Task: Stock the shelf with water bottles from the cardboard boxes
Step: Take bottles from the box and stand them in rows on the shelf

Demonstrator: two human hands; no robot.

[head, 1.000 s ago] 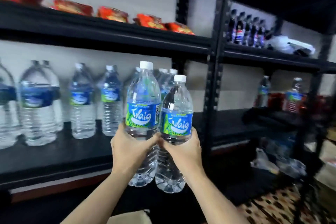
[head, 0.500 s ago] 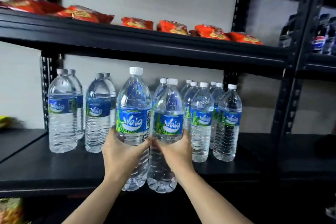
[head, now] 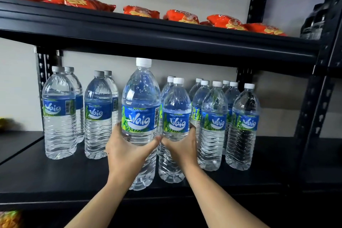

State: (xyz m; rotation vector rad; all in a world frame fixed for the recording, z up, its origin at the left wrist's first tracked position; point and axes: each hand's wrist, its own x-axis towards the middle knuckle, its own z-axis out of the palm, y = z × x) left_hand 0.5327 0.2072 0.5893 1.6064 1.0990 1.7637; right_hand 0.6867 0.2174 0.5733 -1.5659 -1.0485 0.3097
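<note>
Head | left hand [head: 127, 155] grips front bottle [head: 140, 98]; right hand [head: 179, 149] grips second bottle [head: 176, 102] | rear bottles [head: 196, 89] half-hidden

The label on the nearest bottle [head: 140, 120] reads "Air Minuman" and "Waig". The second bottle [head: 176, 123] carries the same words. The standing bottles [head: 213, 122] show "Waig".

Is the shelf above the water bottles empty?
No: red snack packs lie in a row along the upper shelf.
</note>
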